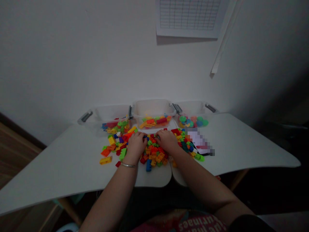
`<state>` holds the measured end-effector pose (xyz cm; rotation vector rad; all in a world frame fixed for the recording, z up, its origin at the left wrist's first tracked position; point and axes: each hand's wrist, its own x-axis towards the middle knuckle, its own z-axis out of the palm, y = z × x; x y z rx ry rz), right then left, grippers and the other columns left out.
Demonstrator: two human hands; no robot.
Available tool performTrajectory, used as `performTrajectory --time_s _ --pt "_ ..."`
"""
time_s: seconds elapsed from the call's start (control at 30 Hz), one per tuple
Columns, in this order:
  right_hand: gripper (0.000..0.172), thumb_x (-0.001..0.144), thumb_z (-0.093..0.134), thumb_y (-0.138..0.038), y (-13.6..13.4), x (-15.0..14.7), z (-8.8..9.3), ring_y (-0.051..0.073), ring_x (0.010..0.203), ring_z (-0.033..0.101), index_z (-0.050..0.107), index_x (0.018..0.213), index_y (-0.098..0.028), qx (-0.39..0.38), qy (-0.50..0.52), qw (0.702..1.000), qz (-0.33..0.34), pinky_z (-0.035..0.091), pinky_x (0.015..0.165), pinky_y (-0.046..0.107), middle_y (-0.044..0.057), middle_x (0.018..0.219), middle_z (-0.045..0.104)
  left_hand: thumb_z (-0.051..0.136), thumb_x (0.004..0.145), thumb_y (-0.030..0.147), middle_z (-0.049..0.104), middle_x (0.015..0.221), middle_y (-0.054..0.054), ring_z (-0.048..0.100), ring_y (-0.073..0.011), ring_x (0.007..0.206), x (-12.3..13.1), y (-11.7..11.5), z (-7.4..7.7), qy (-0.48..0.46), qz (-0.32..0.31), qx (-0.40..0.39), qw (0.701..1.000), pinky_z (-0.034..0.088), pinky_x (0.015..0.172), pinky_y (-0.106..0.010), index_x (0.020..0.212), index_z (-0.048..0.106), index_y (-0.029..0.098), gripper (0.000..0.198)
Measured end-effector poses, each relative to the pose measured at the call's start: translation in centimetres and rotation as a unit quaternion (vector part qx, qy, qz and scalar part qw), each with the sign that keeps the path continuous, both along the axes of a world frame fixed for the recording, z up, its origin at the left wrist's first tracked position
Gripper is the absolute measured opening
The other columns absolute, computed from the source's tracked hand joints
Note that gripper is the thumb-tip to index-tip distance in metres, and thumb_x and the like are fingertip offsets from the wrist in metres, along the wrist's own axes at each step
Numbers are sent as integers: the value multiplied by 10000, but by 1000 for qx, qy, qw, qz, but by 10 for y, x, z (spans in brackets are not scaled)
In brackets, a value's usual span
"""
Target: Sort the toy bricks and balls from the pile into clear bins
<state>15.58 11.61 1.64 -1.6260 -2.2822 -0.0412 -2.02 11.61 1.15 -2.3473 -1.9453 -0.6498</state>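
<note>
My left hand (137, 144), with a thin bangle on its wrist, is at the left-middle of a heap of toy building bricks (154, 150). Its fingers curl inward, and a small dark blue bit shows at the fingertips. My right hand (167, 140) faces it across a narrow gap, fingers bent together; whatever they pinch is mostly hidden. Red, orange, yellow and green bricks surround both hands. A blue brick (149, 165) lies at the heap's near edge, and a yellow brick (105, 160) lies apart at its left.
Behind the heap stand a left clear bin (106, 112), a middle clear bin (154, 109) and a right clear bin (193, 109), each holding coloured pieces. A blurred-out phone-like object (201, 141) lies right of the heap. The white table (241, 141) has a notched front edge.
</note>
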Motion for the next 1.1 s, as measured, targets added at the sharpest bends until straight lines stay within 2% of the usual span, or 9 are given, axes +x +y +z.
performTrajectory --time_s 0.2,0.53,0.8,1.0,1.1 --pt "288 912 565 -384 4 -2 4 240 1055 615 670 1115 -209 -12 -2 1000 -12 420 910 343 86 1119 699 511 848 211 685 1091 -102 594 -259 1064 -1 1 -1 3 -5 4 1000 459 975 -394 1067 697 178 289" --pt "248 894 574 -351 5 -6 6 241 1019 623 696 1077 -237 -17 -1 999 -37 399 884 357 78 1043 728 515 845 212 680 1104 -96 590 -260 1082 -1 1 -1 -1 -2 -3 1000 461 979 -398 1072 696 193 291" --pt "166 866 546 -229 3 -5 4 232 1019 606 706 911 -224 8 16 1000 -14 386 884 346 67 1025 723 525 846 206 681 1097 -95 595 -255 1070 0 -1 2 -3 -4 -4 1000 462 977 -386 1069 698 185 283" --pt "143 812 541 -168 5 -2 7 204 962 617 650 901 -195 40 124 991 -23 411 865 304 57 958 713 519 855 207 681 1101 -96 596 -257 1071 0 -1 2 0 -7 -8 1000 461 978 -389 1074 700 184 284" --pt "127 803 525 -173 6 -2 12 181 848 621 609 893 -202 36 193 980 -31 426 759 275 32 896 700 519 857 208 681 1101 -97 599 -254 1066 0 -1 2 0 -9 -7 1000 464 977 -393 1065 700 184 276"
